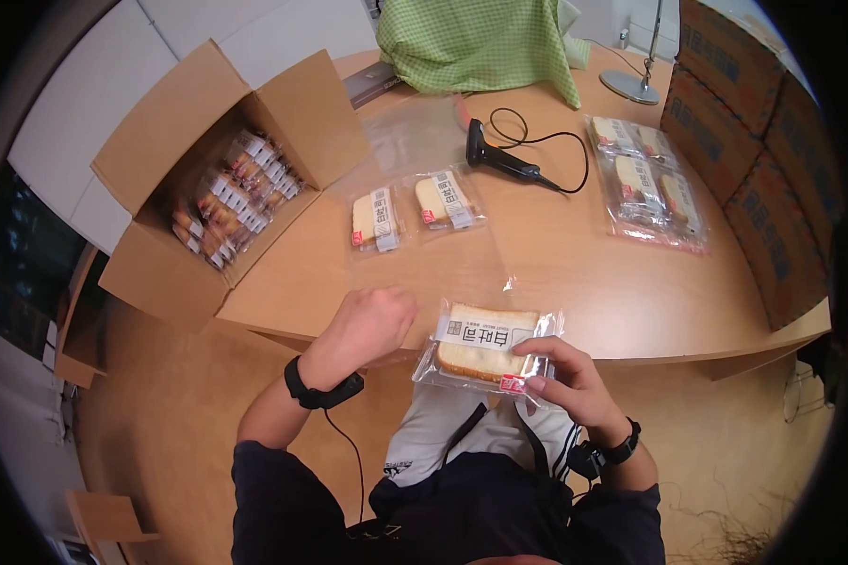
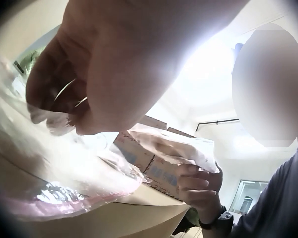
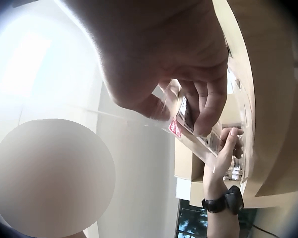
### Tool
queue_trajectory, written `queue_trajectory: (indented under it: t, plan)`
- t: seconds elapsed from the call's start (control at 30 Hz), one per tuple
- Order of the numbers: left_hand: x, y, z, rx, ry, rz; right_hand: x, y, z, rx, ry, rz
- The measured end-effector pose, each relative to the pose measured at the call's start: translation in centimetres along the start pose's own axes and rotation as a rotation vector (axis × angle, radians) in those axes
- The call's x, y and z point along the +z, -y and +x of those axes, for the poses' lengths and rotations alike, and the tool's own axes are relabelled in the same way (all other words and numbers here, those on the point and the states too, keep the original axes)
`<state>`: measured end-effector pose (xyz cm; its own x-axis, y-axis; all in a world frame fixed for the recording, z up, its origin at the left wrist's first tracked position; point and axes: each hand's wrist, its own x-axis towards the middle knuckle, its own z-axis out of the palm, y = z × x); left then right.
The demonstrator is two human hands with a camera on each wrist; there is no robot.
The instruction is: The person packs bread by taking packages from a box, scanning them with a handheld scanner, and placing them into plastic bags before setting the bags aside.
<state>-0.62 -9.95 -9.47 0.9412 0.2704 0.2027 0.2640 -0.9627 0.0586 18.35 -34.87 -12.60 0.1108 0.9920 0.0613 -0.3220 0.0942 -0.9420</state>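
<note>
The right hand [image 1: 575, 381] pinches a wrapped slice of white bread [image 1: 485, 353] by its right end, thumb at the red label, over the table's front edge. The right wrist view also has this hand [image 3: 174, 64] on the packet. To its left, the left hand [image 1: 367, 325] has curled fingers at the near edge of a large clear plastic bag [image 1: 424, 259]. Seen from the left wrist, that hand [image 2: 104, 74] pinches clear film of the bag [image 2: 84, 173], which has a pink strip. Two bread packets [image 1: 375, 218] [image 1: 448, 200] lie side by side, seemingly in the bag.
An open carton [image 1: 301, 113] with several small packets stands at the left. A black scanner [image 1: 504, 165] with its cable lies behind the bag. At the right are a filled bread bag [image 1: 645, 184] and stacked cartons [image 1: 744, 141]. Green checked cloth [image 1: 476, 42] and a lamp base [image 1: 628, 87] are at the back.
</note>
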Motion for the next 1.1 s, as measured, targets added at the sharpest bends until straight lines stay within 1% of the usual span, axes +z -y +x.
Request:
queue_trajectory:
  t: [0.03,0.1,0.13,0.2,0.33,0.4,0.43,0.47,0.53,0.57,0.6,0.67,0.7,0.73,0.8,0.83,0.9,0.93,1.0,1.03,1.1]
  plan:
    - [0.0,-0.1,0.1,0.0,0.001,0.002,0.0,-0.2,0.0,-0.002,0.001,0.001]
    - [0.1,-0.4,0.3,-0.084,-0.06,-0.026,0.3,-0.6,-0.2,0.063,0.04,0.03]
    - [0.1,-0.7,0.4,-0.085,-0.062,-0.024,0.4,-0.8,-0.3,0.061,0.042,0.03]
    - [0.0,-1.2,0.6,-0.08,-0.148,-0.071,0.9,-0.9,-0.3,0.075,0.007,0.035]
    - [0.4,-2.3,1.3,-0.046,-0.179,-0.064,2.0,-1.1,0.7,0.023,-0.056,0.007]
    - [0.2,-2.9,1.5,-0.02,-0.161,-0.011,2.4,-1.7,1.8,0.017,-0.059,-0.074]
    - [0.1,-3.1,1.6,-0.013,-0.165,-0.006,2.8,-1.5,2.5,0.023,-0.052,-0.17]
    - [-0.1,-3.3,1.7,-0.001,-0.177,0.004,3.0,-1.7,3.2,0.014,-0.053,-0.171]
    - [-0.4,-3.6,1.6,0.012,-0.191,0.021,3.4,-2.0,4.4,0.039,0.025,-0.316]
    - [-0.6,-3.7,1.6,0.016,-0.206,0.023,3.8,-0.8,5.0,0.08,0.072,-0.564]
    - [-0.8,-3.8,1.5,0.019,-0.222,0.024,4.0,-1.2,5.7,0.074,0.073,-0.564]
    - [-1.1,-4.0,1.5,0.027,-0.219,0.034,4.2,-2.8,7.6,-0.18,0.094,-0.849]
    - [-1.2,-4.0,1.4,0.035,-0.215,0.04,4.2,-2.9,8.5,-0.182,0.086,-1.017]
    - [-1.1,-4.0,1.3,0.033,-0.214,0.04,4.2,-3.0,9.1,-0.181,0.087,-1.016]
    - [-0.9,-3.8,1.1,0.049,-0.218,0.049,4.1,-3.1,9.9,-0.141,0.143,-1.28]
    - [-0.8,-3.7,1.0,0.045,-0.218,0.049,4.0,-2.9,9.8,-0.142,0.147,-1.28]
    - [-0.7,-3.5,0.7,0.052,-0.21,0.05,3.8,-2.0,9.1,-0.164,0.223,-1.352]
    - [-0.7,-3.4,0.6,0.047,-0.211,0.046,3.7,-0.8,8.9,-0.161,0.229,-1.354]
    - [-0.6,-3.4,0.4,0.059,-0.2,0.065,3.5,1.5,8.8,0.002,0.192,-1.409]
    - [-0.7,-3.6,0.3,0.047,-0.202,0.053,3.2,1.3,8.7,0.013,0.206,-1.414]
    - [-0.9,-3.9,0.4,0.052,-0.179,0.072,2.6,0.0,8.7,-0.309,0.009,-1.446]
